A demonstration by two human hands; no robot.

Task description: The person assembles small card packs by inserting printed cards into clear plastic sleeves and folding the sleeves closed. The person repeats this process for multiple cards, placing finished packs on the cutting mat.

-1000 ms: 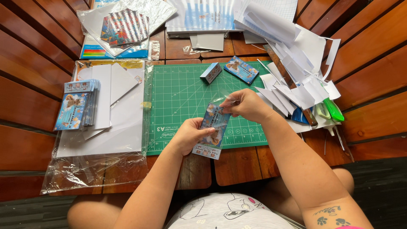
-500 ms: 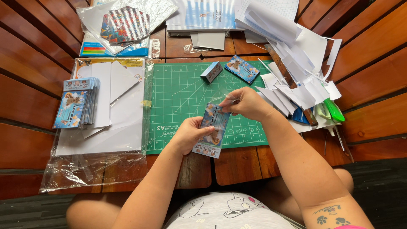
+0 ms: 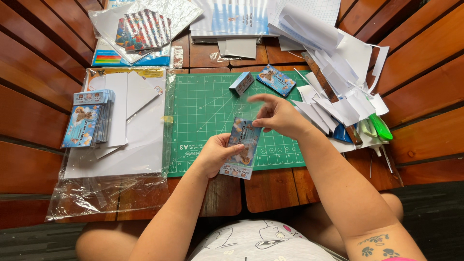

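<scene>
— Where is the card right now?

— Over the near edge of the green cutting mat point(image 3: 208, 116). The left hand point(image 3: 215, 154) grips the blue card point(image 3: 241, 147) by its left side, thumb on the face, so it stays steady and tilted up toward the eyes.

— And the other hand?

— The right hand point(image 3: 280, 116) pinches the card's top corner, the other fingers spread loosely. There seems to be a clear sleeve around the card, though the glare makes that hard to tell (only a faint sheen shows above it).

— Why is the mat so bare?

— Probably kept as working room. A stack of matching cards point(image 3: 89, 123) sits at the table's left edge on white sheets point(image 3: 140, 140) in a plastic bag, within the left hand's reach. Paper scraps point(image 3: 338, 82) are pushed to the right edge, with a green-handled tool point(image 3: 379, 126) beside them.
</scene>
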